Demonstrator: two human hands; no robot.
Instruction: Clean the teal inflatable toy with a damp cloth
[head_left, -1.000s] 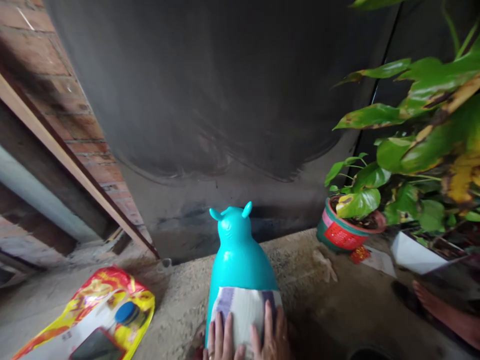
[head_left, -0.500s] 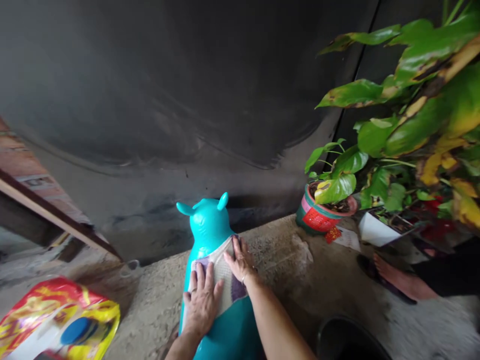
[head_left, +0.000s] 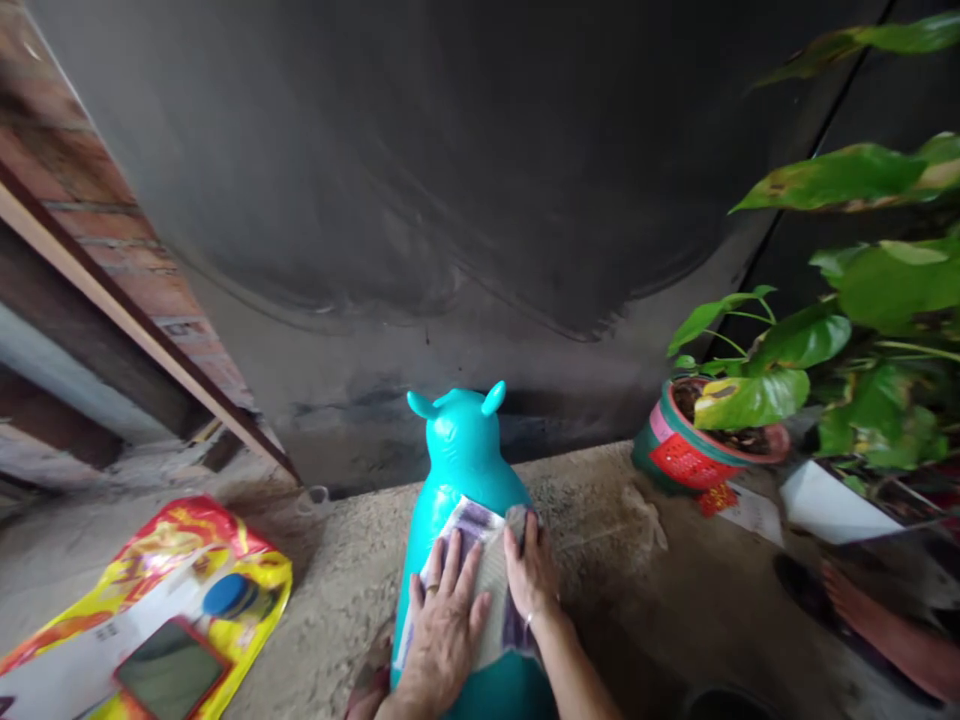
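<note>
A shiny turquoise inflatable animal toy [head_left: 463,440] with two small ears stands at the lower middle, its head toward the dark wall. Over its back lies a white and purple cloth [head_left: 491,575]. My left hand [head_left: 446,630] rests flat on the left part of the cloth, fingers spread, a ring on one finger. On the cloth's right edge lies my right hand [head_left: 534,570], fingers stretched out, the cloth rumpled by the fingertips. Both palms face down, so what is beneath them is hidden.
A red and yellow bag [head_left: 262,610] lies at left with a blue-capped bottle [head_left: 229,597] and a phone [head_left: 172,668] on it. Potted plants [head_left: 701,455] stand at right, near another person's foot [head_left: 885,625]. A dark wall [head_left: 465,200] rises behind.
The view has turned left, so everything sits farther right. Both hands and the cloth are slightly lower on the toy's back, away from its neck. The phone now shows more fully.
</note>
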